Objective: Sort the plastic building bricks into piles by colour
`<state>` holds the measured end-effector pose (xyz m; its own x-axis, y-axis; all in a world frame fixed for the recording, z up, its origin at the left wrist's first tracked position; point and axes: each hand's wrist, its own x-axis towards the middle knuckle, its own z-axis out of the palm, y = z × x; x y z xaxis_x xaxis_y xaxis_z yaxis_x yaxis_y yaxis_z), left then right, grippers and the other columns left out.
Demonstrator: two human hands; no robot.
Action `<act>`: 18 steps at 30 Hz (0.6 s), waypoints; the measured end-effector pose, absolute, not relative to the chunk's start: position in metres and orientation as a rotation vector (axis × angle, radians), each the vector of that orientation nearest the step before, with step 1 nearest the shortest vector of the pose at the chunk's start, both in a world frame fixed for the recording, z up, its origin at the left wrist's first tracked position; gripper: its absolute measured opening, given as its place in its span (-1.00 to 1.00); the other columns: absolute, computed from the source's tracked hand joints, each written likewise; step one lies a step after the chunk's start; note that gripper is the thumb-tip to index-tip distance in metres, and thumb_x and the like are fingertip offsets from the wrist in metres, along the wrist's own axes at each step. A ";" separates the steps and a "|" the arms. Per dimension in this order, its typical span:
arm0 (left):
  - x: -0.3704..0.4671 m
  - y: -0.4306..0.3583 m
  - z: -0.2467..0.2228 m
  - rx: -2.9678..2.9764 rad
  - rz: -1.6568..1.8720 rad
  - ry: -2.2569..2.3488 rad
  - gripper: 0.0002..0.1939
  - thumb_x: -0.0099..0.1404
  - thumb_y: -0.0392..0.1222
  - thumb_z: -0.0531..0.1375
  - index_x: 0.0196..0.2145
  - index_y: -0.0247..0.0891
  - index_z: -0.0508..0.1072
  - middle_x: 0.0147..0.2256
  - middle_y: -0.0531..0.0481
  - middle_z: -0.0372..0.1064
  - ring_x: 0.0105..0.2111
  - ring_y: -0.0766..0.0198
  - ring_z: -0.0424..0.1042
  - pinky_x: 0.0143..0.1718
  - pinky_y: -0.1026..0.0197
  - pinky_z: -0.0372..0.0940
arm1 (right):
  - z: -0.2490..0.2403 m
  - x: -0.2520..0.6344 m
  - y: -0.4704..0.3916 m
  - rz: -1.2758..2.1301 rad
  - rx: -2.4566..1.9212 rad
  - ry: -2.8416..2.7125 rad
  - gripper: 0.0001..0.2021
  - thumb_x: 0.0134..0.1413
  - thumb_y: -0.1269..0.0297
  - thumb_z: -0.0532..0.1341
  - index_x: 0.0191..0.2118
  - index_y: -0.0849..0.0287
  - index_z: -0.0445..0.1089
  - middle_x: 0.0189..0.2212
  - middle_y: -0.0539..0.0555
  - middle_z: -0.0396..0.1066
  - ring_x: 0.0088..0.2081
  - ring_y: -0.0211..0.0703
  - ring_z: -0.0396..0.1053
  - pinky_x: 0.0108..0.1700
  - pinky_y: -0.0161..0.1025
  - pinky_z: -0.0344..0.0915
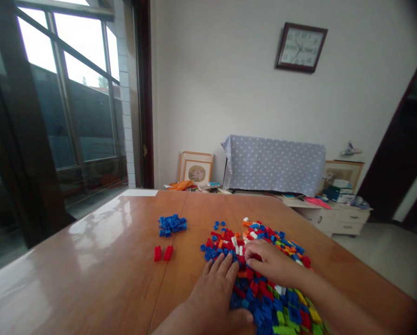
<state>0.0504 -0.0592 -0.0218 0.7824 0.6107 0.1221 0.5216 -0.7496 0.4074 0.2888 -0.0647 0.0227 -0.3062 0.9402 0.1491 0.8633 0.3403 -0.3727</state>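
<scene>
A large loose pile of plastic bricks (264, 302) in blue, red, green, orange, yellow and white spreads over the right part of the wooden table. My left hand (217, 288) lies on the pile's left edge, fingers stretched and slightly apart, fingertips by some blue round pieces (211, 252). Over the middle of the pile is my right hand (269, 260), its fingers curled with thumb and index finger near each other beside white and red bricks. Whatever its fingertips may hold is too small to make out.
Left of the pile, a cluster of blue bricks (172, 224) sits behind two red bricks (168, 252) on the wooden table (107, 265). A white sheet (139, 192) lies at the far left edge. Beyond stand a cloth-covered object (276, 163) and a white cabinet (347, 221).
</scene>
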 end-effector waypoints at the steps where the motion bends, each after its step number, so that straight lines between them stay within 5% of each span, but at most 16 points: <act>1: 0.050 -0.059 -0.022 2.621 0.353 0.861 0.07 0.14 0.52 0.07 0.41 -0.14 -0.02 0.42 -0.15 -0.24 0.40 -0.15 -0.23 0.37 -0.25 -0.20 | 0.024 0.291 -0.066 0.317 -1.591 -2.260 -0.88 0.15 0.26 0.16 -0.38 0.05 0.41 -0.28 0.04 0.50 -0.15 -0.04 0.37 -0.05 -0.17 0.26; 12: 0.055 -0.042 -0.037 2.654 0.307 0.849 0.08 0.16 0.46 0.12 0.42 -0.22 -0.06 0.41 -0.20 -0.23 0.40 -0.15 -0.21 0.38 -0.21 -0.21 | 0.012 0.373 0.042 0.041 -2.022 -1.846 -0.67 0.19 0.06 0.11 -0.07 0.05 0.50 -0.06 0.11 0.52 0.00 0.03 0.40 -0.01 -0.18 0.26; 18: 0.059 -0.033 -0.051 2.781 0.260 0.799 -0.19 0.38 0.18 0.07 0.43 0.10 -0.26 0.43 -0.04 -0.32 0.39 -0.18 -0.20 0.32 -0.34 -0.14 | -0.001 0.380 0.103 0.124 -2.103 -1.925 -0.46 0.04 -0.12 0.24 0.09 0.03 0.45 0.10 0.18 0.43 0.14 0.16 0.32 0.11 -0.05 0.21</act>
<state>0.0589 -0.0333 -0.0507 0.8352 0.5399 0.1048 0.4980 -0.8232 0.2727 0.3801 0.1031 -0.0009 0.1050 0.9861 0.1286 0.9614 -0.0676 -0.2668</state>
